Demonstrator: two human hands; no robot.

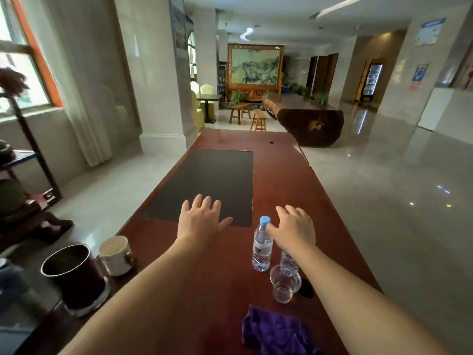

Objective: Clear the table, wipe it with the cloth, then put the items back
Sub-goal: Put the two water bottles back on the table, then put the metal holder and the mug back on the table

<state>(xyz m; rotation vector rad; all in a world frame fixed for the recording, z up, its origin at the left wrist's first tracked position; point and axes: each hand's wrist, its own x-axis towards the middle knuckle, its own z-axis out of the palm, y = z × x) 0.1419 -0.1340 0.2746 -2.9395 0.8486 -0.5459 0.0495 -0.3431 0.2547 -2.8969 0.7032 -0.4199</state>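
head cam | I look forward and down along the worktop | close above it | hall beyond

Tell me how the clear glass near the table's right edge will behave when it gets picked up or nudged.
The glass looks thin and empty, so it is probably light and breakable. It appears tilted rather than flat on the table, so a nudge may well tip or roll it. It sits close to a water bottle and under the right forearm, so a careless move could knock it.
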